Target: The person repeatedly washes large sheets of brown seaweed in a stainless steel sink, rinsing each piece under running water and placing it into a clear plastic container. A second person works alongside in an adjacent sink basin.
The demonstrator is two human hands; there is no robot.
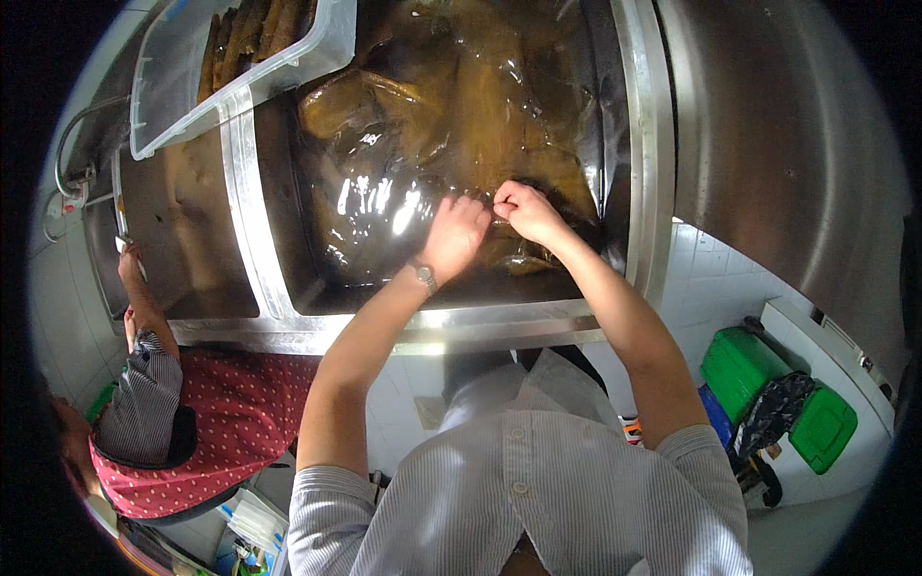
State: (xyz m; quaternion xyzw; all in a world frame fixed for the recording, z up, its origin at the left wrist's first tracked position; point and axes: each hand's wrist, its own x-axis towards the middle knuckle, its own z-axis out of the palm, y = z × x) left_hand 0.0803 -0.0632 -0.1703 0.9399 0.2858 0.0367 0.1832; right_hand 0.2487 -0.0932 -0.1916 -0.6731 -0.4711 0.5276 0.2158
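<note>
Broad brown-green wet sheets, apparently kelp (pixel 497 115), lie in dark water in a large steel sink basin (pixel 446 317). My left hand (pixel 457 234), with a wristwatch (pixel 423 273) at the wrist, is over the sheets near the basin's front, fingers bent downward. Beside it, my right hand (pixel 528 211) has its fingers curled in and its thumb against them. The fingertips of both hands are close together at the wet surface. Whether a sheet's edge is pinched between them is hidden.
A clear plastic box (pixel 245 108) with several brown rolls (pixel 252 39) rests over the steel divider (pixel 248 194). At left, a co-worker's hand (pixel 130 261) holds a white-ended tool in the adjoining basin. A steel surface (pixel 756 144) and green bin (pixel 742 367) stand at right.
</note>
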